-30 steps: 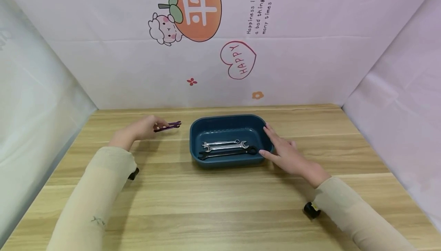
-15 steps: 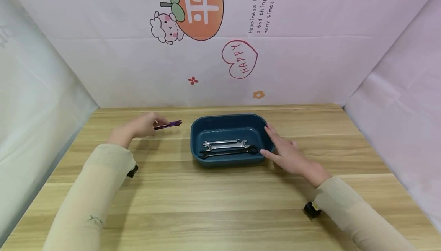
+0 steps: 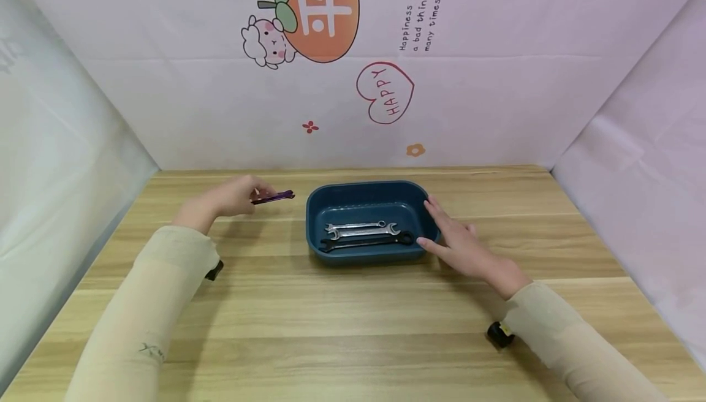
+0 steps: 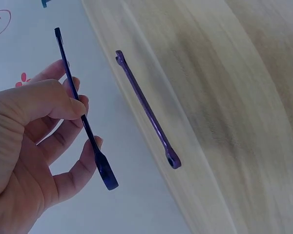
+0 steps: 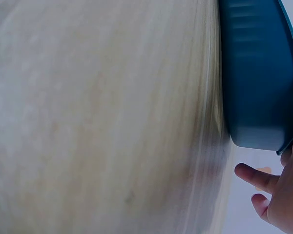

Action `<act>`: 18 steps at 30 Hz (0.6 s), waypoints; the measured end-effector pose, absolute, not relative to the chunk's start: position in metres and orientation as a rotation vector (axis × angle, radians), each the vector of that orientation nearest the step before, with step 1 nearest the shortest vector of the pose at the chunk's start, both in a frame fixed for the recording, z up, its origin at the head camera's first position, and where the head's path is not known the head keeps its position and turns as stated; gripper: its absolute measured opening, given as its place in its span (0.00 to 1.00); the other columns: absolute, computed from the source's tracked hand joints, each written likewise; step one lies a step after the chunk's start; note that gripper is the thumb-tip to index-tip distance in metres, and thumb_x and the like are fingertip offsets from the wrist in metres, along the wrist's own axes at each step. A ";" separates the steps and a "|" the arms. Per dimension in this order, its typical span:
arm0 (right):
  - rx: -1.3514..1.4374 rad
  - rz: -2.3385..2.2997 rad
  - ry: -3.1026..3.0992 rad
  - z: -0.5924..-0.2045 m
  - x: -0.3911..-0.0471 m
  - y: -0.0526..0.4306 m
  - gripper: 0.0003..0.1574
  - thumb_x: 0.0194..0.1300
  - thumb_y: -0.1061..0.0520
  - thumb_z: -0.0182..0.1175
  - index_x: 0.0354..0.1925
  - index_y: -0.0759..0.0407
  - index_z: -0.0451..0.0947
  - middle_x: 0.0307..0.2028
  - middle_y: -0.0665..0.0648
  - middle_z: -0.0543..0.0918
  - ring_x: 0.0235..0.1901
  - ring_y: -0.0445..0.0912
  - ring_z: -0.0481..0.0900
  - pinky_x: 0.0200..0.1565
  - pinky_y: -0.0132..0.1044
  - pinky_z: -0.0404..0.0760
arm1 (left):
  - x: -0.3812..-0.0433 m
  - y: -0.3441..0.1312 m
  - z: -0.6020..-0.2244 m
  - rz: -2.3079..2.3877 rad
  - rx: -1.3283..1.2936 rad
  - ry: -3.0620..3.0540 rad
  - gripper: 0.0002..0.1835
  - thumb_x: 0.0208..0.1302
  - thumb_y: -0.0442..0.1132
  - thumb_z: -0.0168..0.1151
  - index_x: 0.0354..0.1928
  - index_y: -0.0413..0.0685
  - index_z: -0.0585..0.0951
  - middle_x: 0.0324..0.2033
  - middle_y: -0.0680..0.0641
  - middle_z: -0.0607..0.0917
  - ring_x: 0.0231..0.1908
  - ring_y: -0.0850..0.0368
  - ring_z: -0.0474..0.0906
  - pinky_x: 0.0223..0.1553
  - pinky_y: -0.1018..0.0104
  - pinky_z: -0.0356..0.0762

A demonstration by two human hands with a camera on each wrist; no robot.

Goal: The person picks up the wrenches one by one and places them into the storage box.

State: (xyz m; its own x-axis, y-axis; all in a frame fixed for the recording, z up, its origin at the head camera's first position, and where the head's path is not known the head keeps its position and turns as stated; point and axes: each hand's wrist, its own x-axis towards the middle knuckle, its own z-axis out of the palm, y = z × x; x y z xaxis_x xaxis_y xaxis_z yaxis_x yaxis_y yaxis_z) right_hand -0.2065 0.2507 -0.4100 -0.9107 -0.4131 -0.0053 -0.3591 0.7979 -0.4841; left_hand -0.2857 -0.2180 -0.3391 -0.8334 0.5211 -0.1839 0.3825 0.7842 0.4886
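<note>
My left hand (image 3: 242, 195) pinches a dark purple combination wrench (image 4: 89, 130) between thumb and fingers, raised over the table's far left. Beneath it in the left wrist view, a second purple wrench (image 4: 147, 109) lies on the wood; in the head view I cannot separate the two. A blue bin (image 3: 364, 259) stands right of that hand, holding a small silver wrench (image 3: 353, 226), a larger silver wrench (image 3: 365, 231) and a black wrench (image 3: 366, 242), side by side. My right hand (image 3: 463, 247) rests against the bin's right end, fingers spread and fairly straight, fingertips at the rim.
The wooden table (image 3: 342, 328) meets a white printed backdrop (image 3: 485, 114) just behind the bin and left hand. White cloth walls (image 3: 60, 120) close off both sides. Each sleeve carries a black wrist camera (image 3: 499, 334) near the cuff.
My left hand has lifted slightly with its wrench and shifted a little right; two purple wrenches visible side by side earlier now overlap. The right hand and bin hold still.
</note>
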 end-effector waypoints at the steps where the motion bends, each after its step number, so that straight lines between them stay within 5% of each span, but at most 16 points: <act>1: -0.620 -0.741 2.873 -0.410 -0.207 0.251 0.54 0.78 0.36 0.51 0.83 0.57 0.37 0.82 0.58 0.36 0.74 0.65 0.58 0.61 0.68 0.53 | -0.286 -0.217 -0.338 0.634 0.697 2.666 0.30 0.52 0.12 0.54 0.59 0.34 0.82 0.53 0.35 0.84 0.52 0.37 0.79 0.51 0.44 0.79; 18: -0.620 -0.729 2.873 -0.409 -0.207 0.251 0.54 0.78 0.35 0.51 0.83 0.57 0.36 0.82 0.54 0.34 0.73 0.65 0.59 0.61 0.69 0.53 | -0.285 -0.195 -0.329 0.565 0.745 2.696 0.30 0.54 0.14 0.55 0.59 0.40 0.84 0.49 0.38 0.85 0.47 0.42 0.78 0.47 0.49 0.79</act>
